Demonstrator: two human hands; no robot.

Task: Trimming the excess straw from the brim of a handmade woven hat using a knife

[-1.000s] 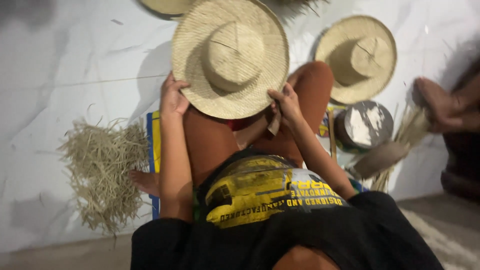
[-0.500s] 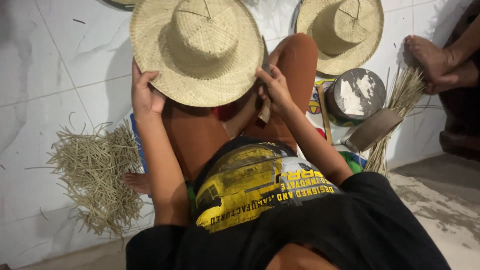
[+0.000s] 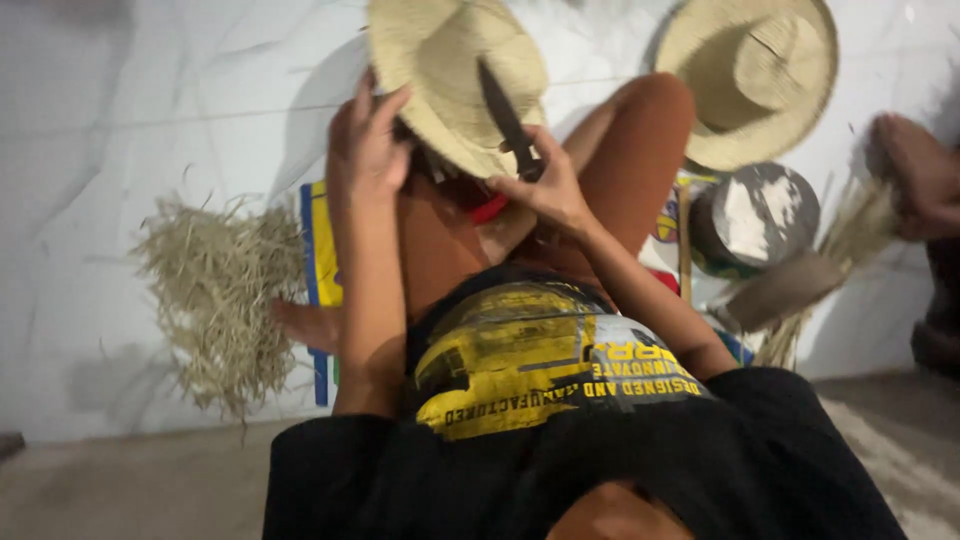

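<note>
The left hand (image 3: pixel 372 140) grips the straw hat (image 3: pixel 455 75) by its brim, steadying it; the right hand (image 3: pixel 545 185), below the hat, clenches a dark knife (image 3: pixel 505 115), blade raised against the brim.

Black shirt with yellow print, bare forearms, bare knees

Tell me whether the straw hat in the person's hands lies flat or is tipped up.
Tipped up. The straw hat stands on edge over the knees, the left hand gripping its rim, while the right hand holds a dark knife against it.
</note>
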